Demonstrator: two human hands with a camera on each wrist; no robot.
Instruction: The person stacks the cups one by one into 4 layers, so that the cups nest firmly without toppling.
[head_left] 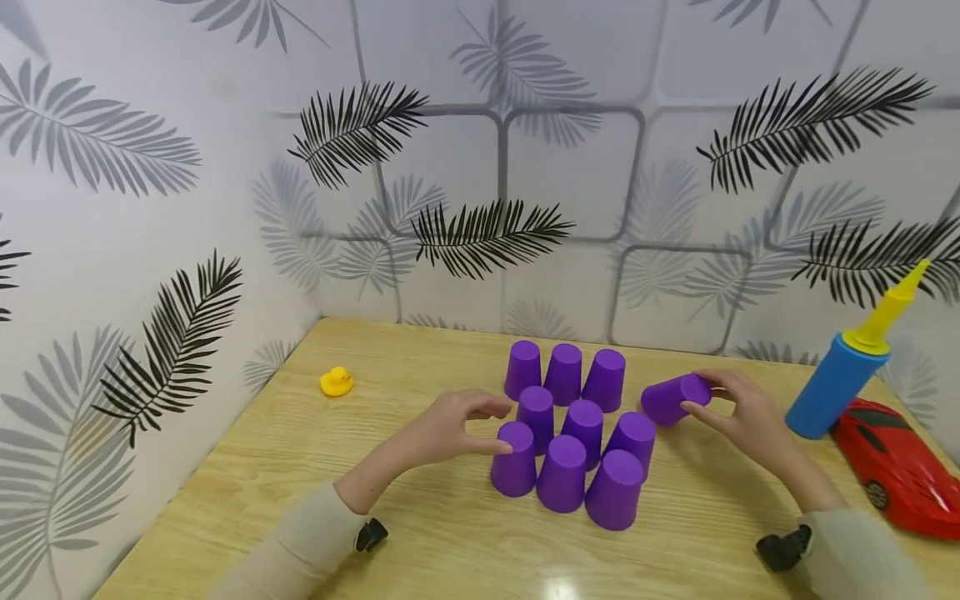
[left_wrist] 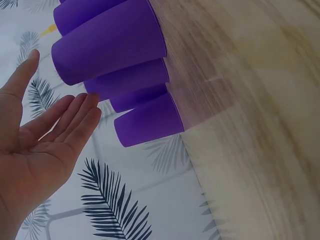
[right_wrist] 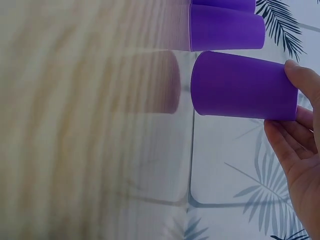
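Far left: yellow duck (head_left: 337, 382) on the table (head_left: 420, 542), well apart from the work; no hindrance.

Left hand (head_left: 453, 429): fingers spread, thumb apart, gripping nothing. Thumb tip overlaps the front-left cup (head_left: 513, 462) in the head view; contact can't be told. Light touch advised, since a bump could shift its close neighbours.

Middle: nine purple cups standing mouth down, three rows of three.

Right of the far row's right-hand cup (head_left: 604, 381), with a gap between: the held cup (head_left: 667, 402), tilted, mouth end down and leftward. Right wrist view suggests its rim is just off the table. Right hand (head_left: 752, 419) pinches it near the narrow closed end, thumb against fingers. Sound hold, I'd judge. To stand it like the others: level the rim, lower straight, let go only once flat.

Far right: blue-and-yellow pump (head_left: 838, 383), red toy car (head_left: 903, 475). Mind the forearm there.
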